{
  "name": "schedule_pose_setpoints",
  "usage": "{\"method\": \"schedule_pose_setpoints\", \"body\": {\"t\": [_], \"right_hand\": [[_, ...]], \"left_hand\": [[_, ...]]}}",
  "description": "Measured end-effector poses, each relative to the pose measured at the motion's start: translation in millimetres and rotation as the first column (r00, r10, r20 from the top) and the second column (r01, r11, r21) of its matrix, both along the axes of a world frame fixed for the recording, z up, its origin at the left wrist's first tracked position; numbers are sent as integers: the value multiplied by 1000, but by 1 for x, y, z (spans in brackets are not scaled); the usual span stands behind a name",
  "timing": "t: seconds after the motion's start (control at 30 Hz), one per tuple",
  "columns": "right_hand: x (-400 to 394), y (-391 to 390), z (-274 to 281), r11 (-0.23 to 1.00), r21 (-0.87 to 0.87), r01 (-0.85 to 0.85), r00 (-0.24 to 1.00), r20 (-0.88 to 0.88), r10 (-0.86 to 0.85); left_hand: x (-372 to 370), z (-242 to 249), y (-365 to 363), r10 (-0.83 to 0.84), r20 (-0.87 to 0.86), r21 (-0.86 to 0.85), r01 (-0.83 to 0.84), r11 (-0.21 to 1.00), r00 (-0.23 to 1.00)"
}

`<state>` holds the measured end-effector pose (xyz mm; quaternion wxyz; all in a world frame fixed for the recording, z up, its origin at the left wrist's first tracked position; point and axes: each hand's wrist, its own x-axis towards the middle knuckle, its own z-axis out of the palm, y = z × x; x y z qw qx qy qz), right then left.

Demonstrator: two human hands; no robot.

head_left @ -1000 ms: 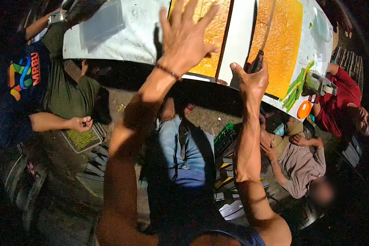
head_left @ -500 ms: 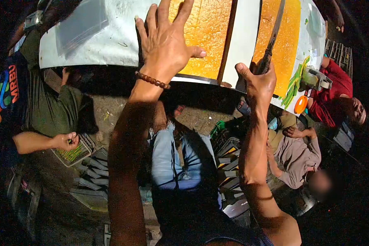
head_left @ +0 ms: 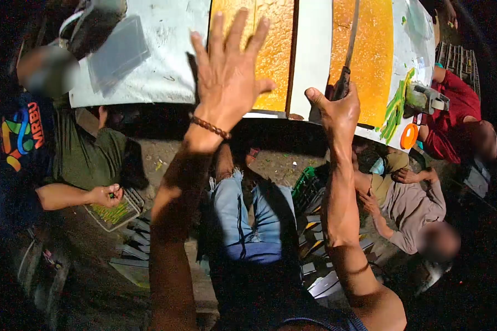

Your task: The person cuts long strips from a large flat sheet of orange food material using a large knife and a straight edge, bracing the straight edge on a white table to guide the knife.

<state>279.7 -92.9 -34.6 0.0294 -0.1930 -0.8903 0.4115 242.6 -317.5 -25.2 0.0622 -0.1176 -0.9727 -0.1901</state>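
My left hand (head_left: 226, 88), a bead bracelet at its wrist, is spread open with fingers pointing away from me. It overlaps the left edge of a glossy orange-yellow slab (head_left: 275, 49) on the white table (head_left: 171, 55). Closed around a dark handle, my right hand (head_left: 342, 110) holds a knife (head_left: 352, 41), its long blade pointing away from me. The blade overlaps a second orange-yellow slab (head_left: 373, 60). Between the slabs runs a white strip (head_left: 313, 55).
Clear plastic sheets (head_left: 119, 52) lie at the table's left. Green strips (head_left: 395, 113), a tape dispenser (head_left: 425, 99) and an orange ring (head_left: 408, 136) are at its right edge. A person sits at left beside a basket (head_left: 116, 212); others sit at right (head_left: 414, 204).
My left hand's fingers have spread and look blurred, and the hand appears lower in view. The knife stays in my right hand. The view has shifted, with the slabs appearing further left.
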Motion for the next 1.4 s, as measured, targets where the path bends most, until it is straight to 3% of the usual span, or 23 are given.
{"method": "schedule_pose_setpoints", "body": {"t": [0.2,0.27,0.33,0.4,0.47,0.5,0.67,0.73,0.97,1.4], "right_hand": [[0,-4,6,998,-46,31,999,38,-29],[0,-6,13,998,-52,20,999,29,-19],[0,-6,10,995,-96,36,999,13,-35],[1,-5,12,999,-50,20,1000,19,-19],[2,-3,7,998,-55,4,1000,-28,-6],[2,-5,10,995,-94,16,999,-32,-20],[0,-3,12,986,-165,24,1000,5,-24],[-1,-3,13,994,-110,8,993,117,5],[-5,2,14,990,-137,29,988,157,-7],[-7,5,9,976,-218,17,993,119,10]], "left_hand": [[-36,13,45,-134,60,173,122,977,989],[-60,29,63,-139,-44,99,143,985,989],[-81,54,81,-51,280,79,30,996,959],[-96,57,94,-71,232,49,61,997,970],[-108,63,105,-57,429,-38,81,996,901],[-113,56,107,-50,443,-24,68,997,895],[-120,48,105,-122,423,-12,141,990,898],[-122,49,106,-136,416,-20,159,987,899],[-122,55,109,-108,444,-52,146,988,889],[-121,51,107,-127,410,-20,148,989,903]]}}
